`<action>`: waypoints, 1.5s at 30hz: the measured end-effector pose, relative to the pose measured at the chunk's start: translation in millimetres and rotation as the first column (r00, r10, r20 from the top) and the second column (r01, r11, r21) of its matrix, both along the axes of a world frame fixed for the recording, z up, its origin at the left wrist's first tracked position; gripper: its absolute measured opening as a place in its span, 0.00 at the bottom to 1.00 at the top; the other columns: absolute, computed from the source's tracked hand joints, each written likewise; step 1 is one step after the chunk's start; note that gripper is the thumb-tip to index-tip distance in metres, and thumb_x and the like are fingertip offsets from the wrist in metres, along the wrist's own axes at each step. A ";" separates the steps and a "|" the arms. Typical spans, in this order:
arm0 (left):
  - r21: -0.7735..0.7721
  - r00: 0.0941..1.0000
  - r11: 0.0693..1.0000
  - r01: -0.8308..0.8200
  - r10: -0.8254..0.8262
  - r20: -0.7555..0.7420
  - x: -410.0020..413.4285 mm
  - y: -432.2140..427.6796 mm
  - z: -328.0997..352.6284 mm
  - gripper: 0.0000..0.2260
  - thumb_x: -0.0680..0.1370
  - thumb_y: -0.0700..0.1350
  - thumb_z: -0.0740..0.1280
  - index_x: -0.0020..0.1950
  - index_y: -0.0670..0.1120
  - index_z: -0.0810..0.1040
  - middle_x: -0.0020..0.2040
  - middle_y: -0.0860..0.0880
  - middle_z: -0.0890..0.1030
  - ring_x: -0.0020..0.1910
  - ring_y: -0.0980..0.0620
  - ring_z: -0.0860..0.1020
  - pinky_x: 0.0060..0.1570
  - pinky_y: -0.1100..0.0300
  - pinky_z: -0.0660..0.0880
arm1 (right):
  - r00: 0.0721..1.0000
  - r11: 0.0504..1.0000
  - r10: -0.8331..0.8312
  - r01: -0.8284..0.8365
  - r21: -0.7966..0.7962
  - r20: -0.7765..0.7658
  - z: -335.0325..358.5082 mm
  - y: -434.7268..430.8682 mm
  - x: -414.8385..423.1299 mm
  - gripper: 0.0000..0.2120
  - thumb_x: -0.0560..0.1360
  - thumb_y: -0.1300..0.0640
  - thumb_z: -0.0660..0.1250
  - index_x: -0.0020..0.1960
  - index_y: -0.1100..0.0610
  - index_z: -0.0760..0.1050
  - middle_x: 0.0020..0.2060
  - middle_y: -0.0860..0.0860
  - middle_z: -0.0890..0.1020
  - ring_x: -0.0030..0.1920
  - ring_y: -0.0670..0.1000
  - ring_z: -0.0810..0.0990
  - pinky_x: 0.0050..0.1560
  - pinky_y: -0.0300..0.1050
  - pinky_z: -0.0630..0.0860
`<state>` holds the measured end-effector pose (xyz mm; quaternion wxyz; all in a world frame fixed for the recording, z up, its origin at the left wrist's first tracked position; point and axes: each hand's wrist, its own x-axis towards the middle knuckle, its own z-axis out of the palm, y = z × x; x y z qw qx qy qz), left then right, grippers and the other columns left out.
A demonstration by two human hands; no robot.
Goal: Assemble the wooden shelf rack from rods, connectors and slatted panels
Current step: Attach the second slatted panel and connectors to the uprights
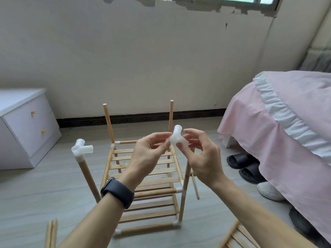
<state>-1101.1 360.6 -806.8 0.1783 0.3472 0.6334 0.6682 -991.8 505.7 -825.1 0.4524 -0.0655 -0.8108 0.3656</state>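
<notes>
Fingertips (166, 135) of the left hand (150, 151) and right hand (202, 154) are pinching a white plastic three-way connector (177, 136) above the half-built wooden slatted rack (152, 214), probably needing one socket pointing straight down before pressing onto a bare round wooden rod (171, 113).

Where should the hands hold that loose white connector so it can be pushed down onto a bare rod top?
Probably by its two side sockets, pinched from left and right, as the left hand and right hand hold the connector now. It is a three-way piece, so the third socket must stay uncovered and turned downward to meet a rod top. The fitted connector shows the pose.
</notes>
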 end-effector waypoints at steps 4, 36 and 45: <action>-0.073 0.996 0.997 0.001 -0.008 -0.092 1.7 2.4 -4.3 0.12 0.77 0.45 0.72 0.61 0.51 0.82 0.51 0.55 0.86 0.50 0.58 0.84 0.46 0.66 0.79 | 0.999 1.000 0.015 -0.014 -0.022 0.039 -1.2 6.1 2.0 0.13 0.76 0.57 0.75 0.59 0.58 0.82 0.51 0.50 0.85 0.50 0.50 0.84 0.49 0.53 0.83; -0.704 0.749 0.644 -0.299 -0.299 -0.591 -35.0 23.3 -90.8 0.25 0.81 0.55 0.65 0.77 0.57 0.63 0.73 0.51 0.71 0.71 0.50 0.69 0.66 0.53 0.70 | 0.969 0.985 0.056 -0.015 -0.171 0.240 -12.5 40.5 1.2 0.21 0.83 0.56 0.64 0.75 0.52 0.70 0.58 0.46 0.82 0.59 0.44 0.81 0.61 0.41 0.79; -0.943 0.764 0.155 -0.295 -0.554 -0.330 -53.7 27.8 -174.3 0.33 0.78 0.73 0.47 0.79 0.66 0.38 0.83 0.53 0.41 0.80 0.36 0.42 0.72 0.26 0.47 | 0.987 0.985 -0.154 0.149 0.084 0.054 -40.4 33.4 -8.4 0.13 0.82 0.59 0.66 0.65 0.62 0.77 0.51 0.53 0.83 0.49 0.48 0.82 0.50 0.37 0.80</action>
